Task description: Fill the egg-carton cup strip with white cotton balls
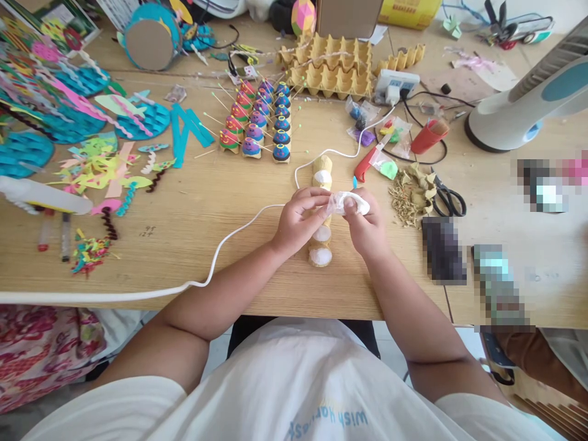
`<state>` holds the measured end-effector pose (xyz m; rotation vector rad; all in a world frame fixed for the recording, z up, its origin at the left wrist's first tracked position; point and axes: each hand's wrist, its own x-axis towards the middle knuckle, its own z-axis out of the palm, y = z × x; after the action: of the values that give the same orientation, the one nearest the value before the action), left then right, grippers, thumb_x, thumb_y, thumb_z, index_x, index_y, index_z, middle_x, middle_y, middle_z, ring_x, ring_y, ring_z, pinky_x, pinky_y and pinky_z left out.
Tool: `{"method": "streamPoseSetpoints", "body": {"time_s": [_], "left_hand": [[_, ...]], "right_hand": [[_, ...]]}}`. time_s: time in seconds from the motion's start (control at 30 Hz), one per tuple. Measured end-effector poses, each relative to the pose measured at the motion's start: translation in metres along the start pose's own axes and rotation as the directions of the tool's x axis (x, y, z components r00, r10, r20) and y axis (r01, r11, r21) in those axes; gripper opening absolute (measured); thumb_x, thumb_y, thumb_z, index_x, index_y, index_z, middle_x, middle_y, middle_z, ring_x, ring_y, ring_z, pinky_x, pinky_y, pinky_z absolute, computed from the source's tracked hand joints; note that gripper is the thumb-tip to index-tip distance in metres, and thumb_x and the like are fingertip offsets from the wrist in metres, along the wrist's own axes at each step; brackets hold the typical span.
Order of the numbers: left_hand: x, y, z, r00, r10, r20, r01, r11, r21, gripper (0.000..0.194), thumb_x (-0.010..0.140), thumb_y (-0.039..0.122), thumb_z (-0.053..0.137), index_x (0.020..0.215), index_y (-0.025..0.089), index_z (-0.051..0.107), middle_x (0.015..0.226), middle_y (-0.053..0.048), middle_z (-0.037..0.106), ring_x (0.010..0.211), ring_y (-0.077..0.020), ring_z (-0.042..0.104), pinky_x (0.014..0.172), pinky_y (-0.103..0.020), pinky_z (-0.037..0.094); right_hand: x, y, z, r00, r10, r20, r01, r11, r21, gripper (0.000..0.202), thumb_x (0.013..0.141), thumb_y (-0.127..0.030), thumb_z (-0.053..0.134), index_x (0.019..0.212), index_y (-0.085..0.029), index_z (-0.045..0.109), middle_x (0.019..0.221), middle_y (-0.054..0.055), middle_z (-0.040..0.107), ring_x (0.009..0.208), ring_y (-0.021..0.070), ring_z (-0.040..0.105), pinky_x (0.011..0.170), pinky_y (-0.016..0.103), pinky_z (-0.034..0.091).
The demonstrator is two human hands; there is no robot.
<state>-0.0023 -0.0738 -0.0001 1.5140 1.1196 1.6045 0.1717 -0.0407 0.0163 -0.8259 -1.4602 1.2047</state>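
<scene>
Between my hands is a small clear bag of white modelling clay (361, 205). My right hand (370, 229) is closed around the bag with its thumb pressed on top. My left hand (301, 220) pinches the bag's clear plastic end. Directly beneath lies an egg-carton strip (323, 162), pointing away from me. White clay (320, 255) sits on several of its cups; my hands hide the middle part.
Behind stand rows of painted egg-carton caterpillars (253, 131) with pins sticking out. A red-handled cutter (365, 162), carton scraps (408, 196) and black scissors (445, 196) lie to the right. A white cable (215, 251) runs across the left. Paper cutouts (110, 171) cover the far left.
</scene>
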Motion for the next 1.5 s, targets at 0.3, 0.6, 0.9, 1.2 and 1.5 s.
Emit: {"method": "streamPoseSetpoints", "body": {"time_s": [0.3, 0.6, 0.9, 1.2, 1.5], "left_hand": [[0.002, 0.000, 0.000, 1.000, -0.003, 0.014, 0.004, 0.997, -0.071, 0.028, 0.098, 0.056, 0.085, 0.111, 0.033, 0.092, 0.127, -0.008, 0.084, 0.128, -0.0249, 0.077, 0.118, -0.046, 0.059], [0.000, -0.002, 0.003, 0.999, -0.050, 0.005, 0.051, 0.990, -0.135, 0.031, 0.095, 0.058, 0.087, 0.106, 0.030, 0.091, 0.126, -0.008, 0.087, 0.124, -0.0240, 0.079, 0.104, -0.040, 0.065], [0.003, -0.005, -0.001, 0.998, -0.060, -0.016, 0.059, 0.996, -0.068, 0.034, 0.093, 0.058, 0.088, 0.109, 0.029, 0.092, 0.121, -0.008, 0.086, 0.115, -0.0225, 0.081, 0.095, -0.034, 0.064], [0.003, -0.004, 0.000, 0.993, -0.095, 0.076, 0.102, 0.990, -0.093, 0.038, 0.094, 0.061, 0.087, 0.114, 0.029, 0.091, 0.129, -0.009, 0.083, 0.123, -0.0236, 0.078, 0.095, -0.032, 0.063], [0.003, -0.002, 0.000, 0.994, -0.030, 0.108, 0.033, 0.999, -0.030, 0.041, 0.093, 0.063, 0.086, 0.110, 0.026, 0.087, 0.124, -0.010, 0.084, 0.118, -0.0234, 0.077, 0.091, -0.033, 0.061]], "right_hand": [[0.001, -0.002, 0.000, 0.997, 0.077, -0.015, -0.076, 0.996, 0.051, 0.062, 0.082, -0.084, 0.083, 0.082, -0.026, 0.061, 0.071, -0.004, 0.049, 0.064, 0.0136, 0.041, 0.061, 0.031, 0.034], [0.006, -0.006, 0.009, 0.901, 0.434, 0.023, -0.425, 0.869, 0.252, 0.072, 0.081, -0.097, 0.069, 0.076, -0.026, 0.061, 0.059, -0.004, 0.052, 0.051, 0.0116, 0.046, 0.047, 0.029, 0.029], [0.007, -0.016, 0.006, 0.910, 0.402, 0.098, -0.401, 0.799, 0.448, 0.049, 0.068, -0.056, 0.102, 0.080, -0.023, 0.067, 0.069, -0.006, 0.062, 0.060, 0.0074, 0.051, 0.055, 0.020, 0.041], [0.007, -0.013, 0.004, 0.944, 0.322, 0.068, -0.320, 0.850, 0.418, 0.052, 0.068, -0.051, 0.101, 0.081, -0.025, 0.058, 0.068, -0.008, 0.058, 0.059, 0.0081, 0.047, 0.053, 0.021, 0.038], [0.004, -0.009, 0.003, 0.956, 0.265, 0.129, -0.293, 0.908, 0.300, 0.064, 0.072, -0.063, 0.102, 0.090, -0.027, 0.052, 0.071, -0.009, 0.057, 0.059, 0.0088, 0.044, 0.054, 0.023, 0.036]]}}
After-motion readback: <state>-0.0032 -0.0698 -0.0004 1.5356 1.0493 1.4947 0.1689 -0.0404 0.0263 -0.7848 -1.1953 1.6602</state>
